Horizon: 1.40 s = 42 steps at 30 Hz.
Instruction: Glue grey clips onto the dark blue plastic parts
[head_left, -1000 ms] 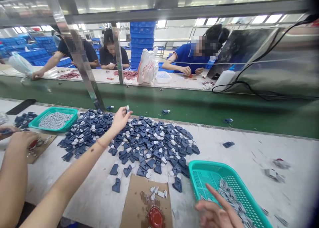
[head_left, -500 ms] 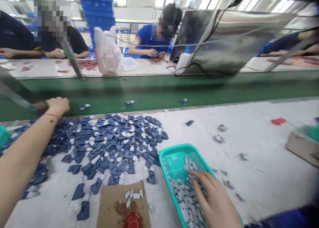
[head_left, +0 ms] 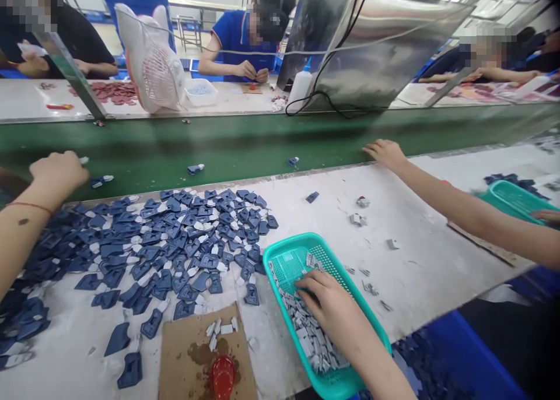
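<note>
My left hand point(head_left: 59, 177) is closed above the green belt point(head_left: 245, 155), and a small white tip shows beside its fingers; what it holds is mostly hidden. My right hand point(head_left: 330, 306) reaches into the teal basket point(head_left: 273, 249), fingers bent and slightly apart, touching small grey pieces point(head_left: 312, 336). Many dark blue pieces with white tips point(head_left: 175, 231) lie piled on the white table point(head_left: 271, 353) between my hands. On a brown board point(head_left: 177, 353) near the front edge are a red oval object point(head_left: 223, 376) and several small white pieces point(head_left: 226, 329).
A co-worker's arm point(head_left: 459, 207) reaches from the right to the belt's edge. Another teal basket point(head_left: 510, 195) stands at the right, above a blue bin point(head_left: 472, 353). Across the belt are seated people, a white fan point(head_left: 157, 73), a bottle point(head_left: 300, 88) and a metal panel point(head_left: 385, 50).
The view has shifted right. My left hand has moved left along the belt, and my right hand stays in the basket. A co-worker's arm has come in from the right.
</note>
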Tool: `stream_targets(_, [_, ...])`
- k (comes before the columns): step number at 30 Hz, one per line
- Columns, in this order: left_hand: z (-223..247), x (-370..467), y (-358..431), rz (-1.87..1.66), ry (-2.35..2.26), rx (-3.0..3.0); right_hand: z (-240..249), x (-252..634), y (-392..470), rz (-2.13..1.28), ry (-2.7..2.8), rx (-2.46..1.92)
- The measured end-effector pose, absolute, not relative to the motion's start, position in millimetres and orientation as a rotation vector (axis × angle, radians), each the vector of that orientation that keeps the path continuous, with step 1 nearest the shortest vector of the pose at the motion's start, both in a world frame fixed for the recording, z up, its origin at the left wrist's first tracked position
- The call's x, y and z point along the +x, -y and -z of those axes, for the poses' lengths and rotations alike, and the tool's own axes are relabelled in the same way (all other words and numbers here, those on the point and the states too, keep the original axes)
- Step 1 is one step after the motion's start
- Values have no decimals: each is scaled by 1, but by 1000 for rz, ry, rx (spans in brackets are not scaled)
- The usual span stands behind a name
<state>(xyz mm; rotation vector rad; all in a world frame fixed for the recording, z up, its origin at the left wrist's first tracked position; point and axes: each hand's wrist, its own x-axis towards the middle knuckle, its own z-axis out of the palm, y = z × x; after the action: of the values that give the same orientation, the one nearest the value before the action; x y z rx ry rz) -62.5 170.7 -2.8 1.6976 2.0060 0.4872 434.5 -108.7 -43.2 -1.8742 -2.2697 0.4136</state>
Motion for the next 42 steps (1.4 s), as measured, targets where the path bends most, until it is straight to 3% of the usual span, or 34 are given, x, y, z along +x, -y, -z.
stream_targets(3, [4,-40,-172,-495,-2224,1654,43,435,110,-444,2277,-1853])
stream_targets(15, [41,71,-194,-465,-1996,2024,57,434,105,-355,2407,-1878])
stream_targets(20, [46,81,-193,-454,-1889,2117,56,439,109,-280,2366,-1815])
stream_targets(35, [27,126,-105,-472,-1127,2279,45,430,114,-500,2226,-1723])
stream_targets(42, [17,113,-85,-514,-1095,2224,42,434,123,-513,2265,-1733])
